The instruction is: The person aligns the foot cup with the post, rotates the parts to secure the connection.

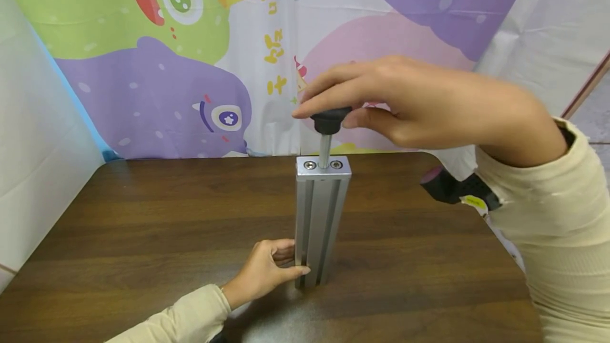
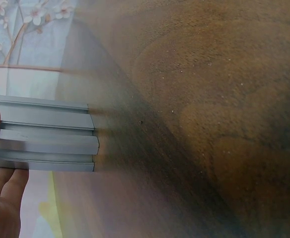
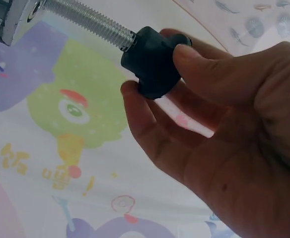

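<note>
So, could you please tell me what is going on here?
A person's left hand holds an upright, grooved metal profile near its foot on the wooden table. The right hand holds the black knob of a threaded rod, which enters the top end plate. Bare thread shows between knob and plate.

Curtained booth (image 1: 38,120), exact type unclear, w/ cartoon backdrop (image 1: 143,94), brown tbl (image 1: 405,247)
</note>
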{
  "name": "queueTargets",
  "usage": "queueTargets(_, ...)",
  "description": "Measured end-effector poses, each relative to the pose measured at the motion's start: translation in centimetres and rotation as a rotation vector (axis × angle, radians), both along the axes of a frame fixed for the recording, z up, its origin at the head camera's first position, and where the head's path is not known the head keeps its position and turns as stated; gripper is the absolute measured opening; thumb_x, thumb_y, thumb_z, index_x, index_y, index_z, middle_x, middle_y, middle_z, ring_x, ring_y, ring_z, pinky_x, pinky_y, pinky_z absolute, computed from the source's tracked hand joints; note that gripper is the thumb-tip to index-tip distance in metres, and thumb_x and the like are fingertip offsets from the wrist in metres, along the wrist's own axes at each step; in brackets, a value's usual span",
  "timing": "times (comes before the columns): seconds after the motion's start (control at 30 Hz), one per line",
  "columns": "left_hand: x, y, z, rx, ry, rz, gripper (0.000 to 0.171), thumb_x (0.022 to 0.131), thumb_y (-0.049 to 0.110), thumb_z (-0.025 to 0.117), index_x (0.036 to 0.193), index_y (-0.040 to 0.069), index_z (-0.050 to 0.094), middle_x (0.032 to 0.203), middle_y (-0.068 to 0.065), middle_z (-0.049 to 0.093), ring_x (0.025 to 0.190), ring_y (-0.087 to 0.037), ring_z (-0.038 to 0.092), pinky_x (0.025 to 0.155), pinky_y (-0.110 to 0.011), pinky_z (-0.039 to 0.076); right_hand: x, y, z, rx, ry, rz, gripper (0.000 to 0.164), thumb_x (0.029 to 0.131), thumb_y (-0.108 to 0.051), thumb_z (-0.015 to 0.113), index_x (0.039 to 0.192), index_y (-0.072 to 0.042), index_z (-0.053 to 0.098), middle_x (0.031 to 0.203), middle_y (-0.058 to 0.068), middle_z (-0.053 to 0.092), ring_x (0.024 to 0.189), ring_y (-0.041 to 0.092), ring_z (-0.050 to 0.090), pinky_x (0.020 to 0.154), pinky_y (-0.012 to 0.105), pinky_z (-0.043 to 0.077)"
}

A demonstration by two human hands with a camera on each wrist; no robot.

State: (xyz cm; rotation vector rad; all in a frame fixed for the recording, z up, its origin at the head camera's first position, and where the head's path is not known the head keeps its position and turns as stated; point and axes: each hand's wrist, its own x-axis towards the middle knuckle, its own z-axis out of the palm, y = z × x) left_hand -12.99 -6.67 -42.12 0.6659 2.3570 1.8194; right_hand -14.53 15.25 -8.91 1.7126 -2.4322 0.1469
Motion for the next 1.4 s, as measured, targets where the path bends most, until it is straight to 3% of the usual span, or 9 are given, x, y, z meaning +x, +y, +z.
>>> queueTargets(0.17, 0.0, 0.0, -0.1, 0.006, 0.004, -0.006, 0.039, 0.074, 0.008, 0.082, 0.106, -0.01, 0.066, 0.098, -0.021, 0.071, 0.094, -0.032, 0.068, 0.083, -0.028, 0.057, 0.1, -0.6, -0.7, -0.06, 0.093, -0.132, 0.033, 0.094, -0.021, 0.063, 0.127, -0.019, 0.063, 0.105, -0.01, 0.059, 0.078, 0.002, 0.054, 0.068, 0.017, 0.047)
queueTargets(0.37, 0.0, 0.0, -0.1, -0.006, 0.01, 0.002, 0.04, 0.074, 0.008, 0.082, 0.105, -0.01, 0.066, 0.098, -0.021, 0.071, 0.094, -0.032, 0.068, 0.083, -0.027, 0.057, 0.8, -2.6, -2.4, -0.287, 0.283, -0.389, 0.043, 0.082, -0.054, 0.069, 0.076, -0.012, 0.065, 0.063, -0.005, 0.053, 0.055, 0.011, 0.046, 0.05, 0.024, 0.038)
queueTargets(0.53, -0.1, 0.0, 0.0, 0.001, 0.007, -0.002, 0.039, 0.074, 0.008, 0.082, 0.106, -0.01, 0.067, 0.099, -0.021, 0.071, 0.095, -0.033, 0.068, 0.084, -0.027, 0.057, 1.1, -3.3, -3.0, -0.374, 0.322, -0.474, 0.047, 0.079, -0.055, 0.071, 0.07, -0.01, 0.06, 0.057, -0.002, 0.053, 0.049, 0.015, 0.045, 0.048, 0.026, 0.037)
queueTargets(0.77, -0.1, 0.0, 0.0, 0.014, 0.006, -0.011, 0.037, 0.075, 0.008, 0.082, 0.105, -0.009, 0.067, 0.098, -0.02, 0.071, 0.095, -0.032, 0.068, 0.084, -0.028, 0.057, 1.4, -3.2, -2.9, -0.359, 0.283, -0.501, 0.047, 0.082, -0.057, 0.067, 0.072, -0.011, 0.061, 0.06, -0.003, 0.054, 0.052, 0.014, 0.047, 0.051, 0.026, 0.038)
queueTargets(0.97, 0.0, 0.0, 0.0, 0.013, 0.002, -0.015, 0.039, 0.075, 0.008, 0.082, 0.105, -0.01, 0.066, 0.098, -0.021, 0.071, 0.095, -0.032, 0.068, 0.084, -0.028, 0.057, 1.5, -1.7, -1.9, -0.241, 0.147, -0.433, 0.048, 0.087, -0.061, 0.058, 0.105, -0.018, 0.068, 0.086, -0.011, 0.065, 0.069, 0.003, 0.055, 0.063, 0.022, 0.048)
queueTargets(1.1, 0.0, 0.0, 0.0, 0.002, 0.004, -0.012, 0.04, 0.074, 0.008, 0.082, 0.106, -0.01, 0.066, 0.098, -0.021, 0.071, 0.094, -0.032, 0.068, 0.084, -0.028, 0.057, 0.9, -0.3, -1.1, -0.147, 0.074, -0.209, 0.047, 0.092, -0.041, 0.063, 0.133, -0.02, 0.057, 0.123, -0.01, 0.062, 0.102, 0.003, 0.058, 0.082, 0.023, 0.052)
queueTargets(1.23, 0.0, 0.0, 0.0, -0.007, 0.008, -0.007, 0.041, 0.074, 0.009, 0.083, 0.106, -0.01, 0.066, 0.097, -0.02, 0.071, 0.093, -0.031, 0.069, 0.083, -0.027, 0.057, 0.5, 0.2, -0.4, -0.077, 0.014, -0.022, 0.046, 0.093, -0.01, 0.063, 0.137, -0.019, 0.053, 0.141, -0.009, 0.05, 0.122, 0.004, 0.05, 0.088, 0.021, 0.051)
queueTargets(1.33, -0.1, 0.0, 0.0, -0.009, 0.012, -0.006, 0.039, 0.074, 0.009, 0.083, 0.104, -0.009, 0.067, 0.096, -0.02, 0.071, 0.093, -0.031, 0.069, 0.083, -0.027, 0.058, 0.5, 0.1, -0.2, -0.05, -0.003, 0.008, 0.048, 0.092, 0.002, 0.059, 0.135, -0.019, 0.056, 0.139, -0.011, 0.051, 0.112, 0.001, 0.054, 0.08, 0.018, 0.05)
queueTargets(1.4, -0.1, 0.0, 0.0, -0.011, 0.013, -0.005, 0.038, 0.074, 0.009, 0.083, 0.104, -0.009, 0.067, 0.096, -0.02, 0.071, 0.093, -0.031, 0.069, 0.082, -0.027, 0.058, -0.4, 0.5, -0.6, -0.047, 0.014, -0.003, 0.044, 0.095, -0.007, 0.059, 0.135, -0.024, 0.056, 0.133, -0.015, 0.054, 0.104, -0.002, 0.056, 0.077, 0.016, 0.05)
